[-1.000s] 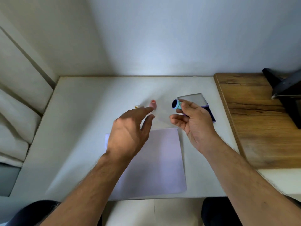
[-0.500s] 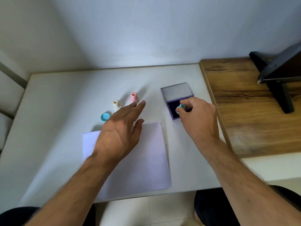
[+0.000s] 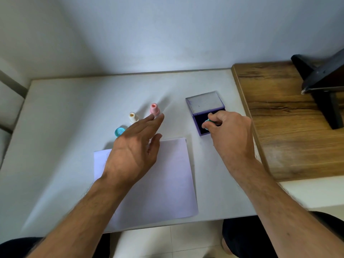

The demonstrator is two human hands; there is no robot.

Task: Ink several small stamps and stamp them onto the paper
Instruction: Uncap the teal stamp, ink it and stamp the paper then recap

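My right hand (image 3: pixel 229 134) grips a small teal stamp (image 3: pixel 208 122) and holds it down on the dark pad of the open purple ink pad (image 3: pixel 199 120), whose grey lid (image 3: pixel 204 102) lies flipped back. My left hand (image 3: pixel 135 151) hovers open, fingers spread, over the top left of the white paper (image 3: pixel 167 179). Beyond its fingertips stand a pink stamp (image 3: pixel 154 109) and a cream stamp (image 3: pixel 133 117). A blue stamp (image 3: pixel 119 131) lies just left of the hand.
Everything sits on a white table (image 3: pixel 65 127) against a wall. A wooden desk (image 3: pixel 290 118) adjoins it on the right, carrying a black stand (image 3: pixel 323 84). My knees show below the table's front edge.
My right hand brought the teal stamp from mid-air down onto the ink pad. My left hand stays open over the paper. The view has shifted, revealing the cream and blue stamps.
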